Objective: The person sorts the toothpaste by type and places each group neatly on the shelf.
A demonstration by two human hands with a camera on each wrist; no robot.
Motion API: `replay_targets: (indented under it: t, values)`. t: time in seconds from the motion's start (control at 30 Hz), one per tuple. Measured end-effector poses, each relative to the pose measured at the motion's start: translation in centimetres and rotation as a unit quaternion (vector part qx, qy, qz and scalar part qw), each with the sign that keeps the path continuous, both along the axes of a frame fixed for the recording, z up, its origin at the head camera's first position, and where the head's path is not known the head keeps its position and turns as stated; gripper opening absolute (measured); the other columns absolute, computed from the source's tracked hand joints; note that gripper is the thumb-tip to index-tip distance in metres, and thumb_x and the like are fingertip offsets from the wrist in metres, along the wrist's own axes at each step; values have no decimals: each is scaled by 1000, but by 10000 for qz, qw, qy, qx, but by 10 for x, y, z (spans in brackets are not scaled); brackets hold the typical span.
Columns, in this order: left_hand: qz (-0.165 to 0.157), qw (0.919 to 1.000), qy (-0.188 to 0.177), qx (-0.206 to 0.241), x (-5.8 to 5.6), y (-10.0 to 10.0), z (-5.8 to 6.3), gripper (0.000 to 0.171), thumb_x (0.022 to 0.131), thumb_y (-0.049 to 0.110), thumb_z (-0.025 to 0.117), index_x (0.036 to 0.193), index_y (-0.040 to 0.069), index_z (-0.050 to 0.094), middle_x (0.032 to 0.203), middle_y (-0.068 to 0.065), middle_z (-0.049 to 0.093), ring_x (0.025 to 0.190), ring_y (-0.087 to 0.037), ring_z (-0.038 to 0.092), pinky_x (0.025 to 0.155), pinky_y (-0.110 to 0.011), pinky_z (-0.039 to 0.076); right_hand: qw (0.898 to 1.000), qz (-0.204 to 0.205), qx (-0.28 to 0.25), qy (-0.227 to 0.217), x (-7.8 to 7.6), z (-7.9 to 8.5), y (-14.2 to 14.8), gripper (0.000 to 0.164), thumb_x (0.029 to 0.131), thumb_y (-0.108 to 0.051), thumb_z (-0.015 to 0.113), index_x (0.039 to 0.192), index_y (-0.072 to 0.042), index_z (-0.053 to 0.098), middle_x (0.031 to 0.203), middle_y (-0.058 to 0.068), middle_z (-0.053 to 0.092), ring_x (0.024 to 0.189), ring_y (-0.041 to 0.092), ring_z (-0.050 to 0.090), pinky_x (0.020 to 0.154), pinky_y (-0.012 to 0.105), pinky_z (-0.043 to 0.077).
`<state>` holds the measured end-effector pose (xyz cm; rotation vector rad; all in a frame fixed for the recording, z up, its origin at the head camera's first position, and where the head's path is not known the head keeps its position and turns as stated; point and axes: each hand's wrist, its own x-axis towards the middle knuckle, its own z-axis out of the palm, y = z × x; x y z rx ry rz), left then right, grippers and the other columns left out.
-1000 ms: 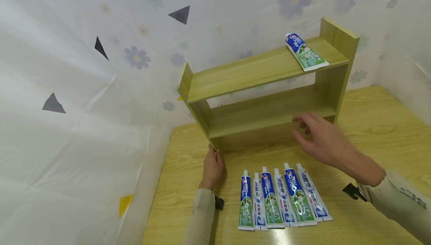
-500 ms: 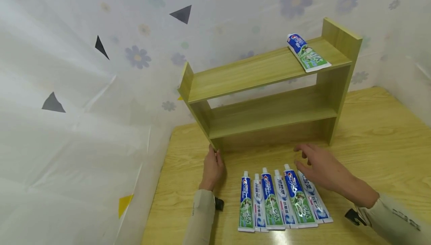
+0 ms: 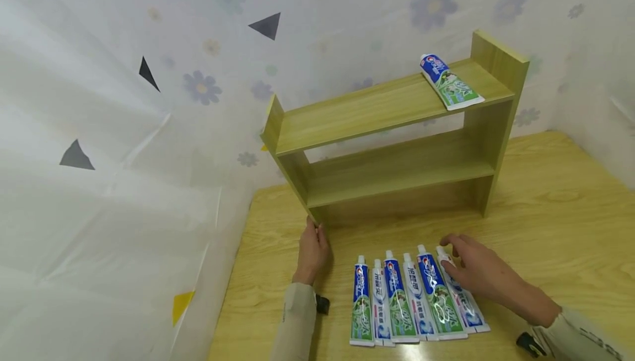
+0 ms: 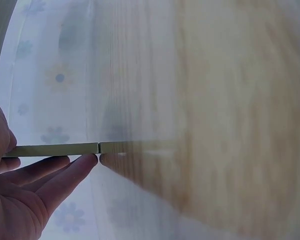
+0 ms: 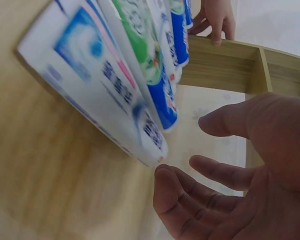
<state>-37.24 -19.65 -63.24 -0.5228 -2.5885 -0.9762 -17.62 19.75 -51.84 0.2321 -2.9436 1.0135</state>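
Observation:
My left hand (image 3: 311, 251) pinches the lower left side panel of a small wooden shelf (image 3: 372, 125); in the left wrist view, thumb and fingers (image 4: 70, 182) lie on either side of the panel's edge. My right hand (image 3: 478, 268) hovers over the rightmost white toothpaste tube (image 3: 468, 307), thumb and fingers spread apart around its cap end. In the right wrist view nothing sits between thumb and fingers, and the fingertips (image 5: 165, 175) are right by that tube's end (image 5: 115, 90). Beside it lies a blue-and-green toothpaste tube (image 3: 441, 297), in a row of several alternating tubes.
Another blue-and-green toothpaste tube (image 3: 450, 82) lies on the shelf's top board at the right. The shelf stands on a wood-grain table (image 3: 550, 195), against a pale flowered wall covering (image 3: 317, 30). White sheeting (image 3: 109, 229) hangs at the left.
My right hand has come down and toward me, from in front of the shelf's lower board to the rightmost white tube. The left hand keeps its place on the shelf.

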Motion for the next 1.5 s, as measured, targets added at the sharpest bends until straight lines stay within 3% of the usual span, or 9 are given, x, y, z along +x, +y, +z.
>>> replay_targets:
  t: [0.23, 0.37, 0.43, 0.6, 0.63, 1.0, 1.13, 1.37, 1.5]
  values:
    - [-12, 9999, 109, -50, 2, 0, 3, 37, 120, 36, 35, 143, 12, 51, 94, -4, 68, 71, -7, 59, 62, -27, 52, 9998, 157, 24, -110, 5, -11, 0, 52, 95, -20, 83, 137, 0, 60, 104, 9, 68, 84, 15, 60, 67, 33, 52]
    - [-35, 9997, 231, 48, 6, 2, 7, 35, 120, 34, 36, 139, 9, 52, 92, -4, 67, 69, -8, 57, 62, -27, 50, 9988, 179, 77, -446, 6, -16, 0, 62, 96, -23, 83, 144, 3, 55, 115, 22, 69, 94, 24, 67, 76, 47, 60]
    - [-116, 9992, 364, 82, 14, 5, 18, 34, 120, 31, 37, 138, 6, 52, 89, -5, 65, 67, -10, 55, 60, -29, 49, 9979, 152, 116, -612, 7, -18, -1, 64, 97, -24, 82, 147, 3, 53, 123, 28, 68, 101, 30, 70, 82, 55, 62]
    - [-278, 9965, 789, 84, 22, 7, 29, 30, 120, 22, 39, 135, -1, 51, 84, -8, 61, 66, -14, 53, 55, -39, 43, 9985, 61, 146, -521, 10, -22, -3, 65, 96, -22, 83, 149, 1, 52, 132, 33, 66, 109, 40, 72, 88, 63, 61]
    - [-282, 9963, 793, 150, 19, 7, 25, 32, 120, 24, 39, 135, -1, 52, 83, -7, 60, 64, -13, 52, 53, -39, 42, 9988, 53, 161, -464, 10, -22, -3, 66, 95, -21, 84, 149, 1, 52, 131, 33, 66, 109, 41, 72, 87, 63, 61]
    - [-408, 9974, 464, 374, 34, 12, 46, 37, 121, 27, 37, 139, -2, 51, 84, -9, 61, 63, -13, 49, 52, -45, 42, 9950, -108, 800, -590, 4, -18, -5, 71, 88, -23, 89, 146, -2, 54, 118, 28, 67, 89, 28, 68, 70, 50, 60]
    - [-382, 9968, 625, 320, 31, 9, 37, 34, 120, 26, 37, 139, 2, 51, 86, -10, 63, 65, -13, 49, 54, -39, 42, 9948, -46, 805, -629, 4, -19, -4, 71, 89, -21, 88, 147, -3, 52, 114, 26, 68, 84, 24, 66, 66, 46, 58]
    - [-415, 9977, 448, 309, 35, 13, 48, 37, 121, 23, 36, 142, -3, 50, 86, -13, 64, 62, -14, 50, 53, -46, 42, 9961, -3, 735, -480, 5, -22, -2, 70, 89, -21, 86, 146, -4, 50, 114, 25, 70, 78, 21, 62, 64, 42, 55]
    - [-375, 9976, 574, 92, 27, 9, 34, 36, 120, 22, 37, 146, -1, 48, 87, -11, 64, 63, -13, 50, 54, -44, 42, 9969, -11, 644, -452, 4, -21, 1, 68, 89, -22, 86, 145, -5, 51, 112, 23, 71, 77, 19, 60, 63, 39, 53]
